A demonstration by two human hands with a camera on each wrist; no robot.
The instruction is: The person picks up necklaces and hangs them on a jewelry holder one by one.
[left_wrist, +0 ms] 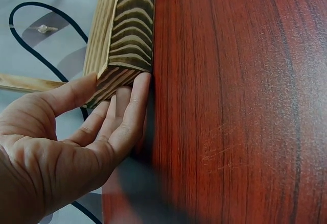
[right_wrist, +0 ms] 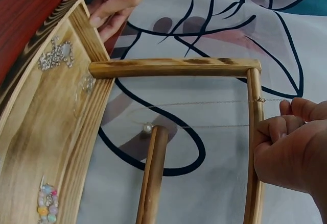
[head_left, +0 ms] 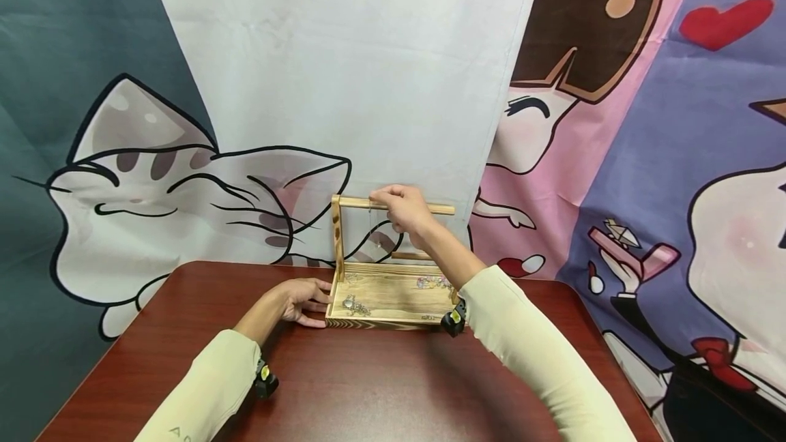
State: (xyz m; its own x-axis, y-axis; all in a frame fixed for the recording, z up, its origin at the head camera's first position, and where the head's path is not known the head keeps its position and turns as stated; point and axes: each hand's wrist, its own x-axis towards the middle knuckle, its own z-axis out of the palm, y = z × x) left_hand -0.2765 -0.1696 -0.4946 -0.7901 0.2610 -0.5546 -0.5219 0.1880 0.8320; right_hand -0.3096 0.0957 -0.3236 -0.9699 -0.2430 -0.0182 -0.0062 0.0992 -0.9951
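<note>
A wooden jewelry stand [head_left: 393, 297] has a shallow tray, a left post and a top bar [head_left: 436, 209]. My left hand [head_left: 302, 300] grips the tray's left end, thumb on its upper edge and fingers against the side. At the top bar, my right hand [head_left: 406, 210] pinches a fine chain necklace [right_wrist: 204, 101] between thumb and forefinger. Its two strands hang past the bar, and a small pearl [right_wrist: 147, 128] dangles at the bottom, near the end of the shorter lower bar [right_wrist: 152, 178].
In the tray lie a silver chain bracelet [right_wrist: 56, 55], a thin clear-looking piece of jewelry [right_wrist: 86, 85] and a pastel beaded bracelet [right_wrist: 47, 203]. The stand sits on a reddish-brown table [head_left: 368, 387]. Close behind hangs a printed cartoon cloth [head_left: 344, 87].
</note>
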